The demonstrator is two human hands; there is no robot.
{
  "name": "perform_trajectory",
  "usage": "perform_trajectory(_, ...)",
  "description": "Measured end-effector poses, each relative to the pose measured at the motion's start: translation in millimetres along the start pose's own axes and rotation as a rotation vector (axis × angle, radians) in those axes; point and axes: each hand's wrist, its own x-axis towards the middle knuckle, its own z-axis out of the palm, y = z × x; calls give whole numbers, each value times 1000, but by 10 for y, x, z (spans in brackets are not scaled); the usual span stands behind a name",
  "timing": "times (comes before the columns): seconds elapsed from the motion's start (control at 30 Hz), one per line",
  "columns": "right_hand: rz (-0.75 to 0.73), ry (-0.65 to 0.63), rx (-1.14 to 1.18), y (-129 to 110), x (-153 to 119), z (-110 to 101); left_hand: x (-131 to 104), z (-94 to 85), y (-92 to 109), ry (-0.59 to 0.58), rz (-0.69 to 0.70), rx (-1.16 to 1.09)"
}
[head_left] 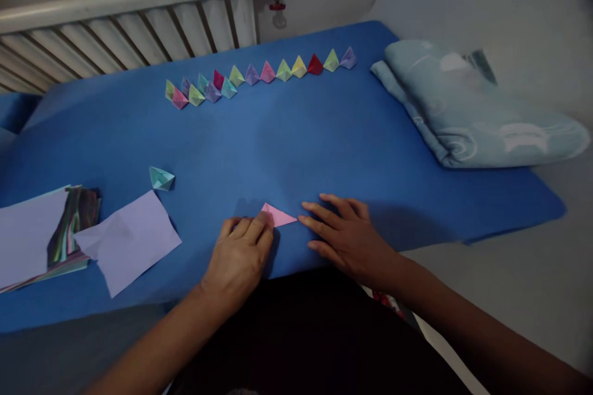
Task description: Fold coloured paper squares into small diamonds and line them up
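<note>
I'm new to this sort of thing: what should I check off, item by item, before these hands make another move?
1. Left hand on the pink folded paper: ok, its fingers cover the left end.
2. Right hand touching the paper's pointed tip: cannot tell; a fingertip is right at it.
3. Whole pink paper in sight: not ok, the left fingers hide part.
4. Creases sharp: cannot tell, too small and partly covered.
5. Row of small folded pieces away from both hands: ok, it is farther back on the blue surface.
6. Loose lilac sheet apart from the hands: ok, it lies to their left.
</note>
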Motion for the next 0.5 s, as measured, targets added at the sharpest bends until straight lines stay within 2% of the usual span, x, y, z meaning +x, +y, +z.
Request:
perform_trajectory(0.07, 38, 62, 43, 21, -23, 12, 106, -5, -85, -23, 23, -59)
perform_trajectory(0.17, 91, 157, 104, 34, -34, 46, 276, -39, -222, -128, 51, -161)
perform_trajectory(0.3, 100, 198, 139, 29, -25, 66, 407, -92, -334, -266, 61, -222)
perform_trajectory(0.5, 109, 184, 143, 25, -21, 69, 407, -92, -368, -287, 22, -339)
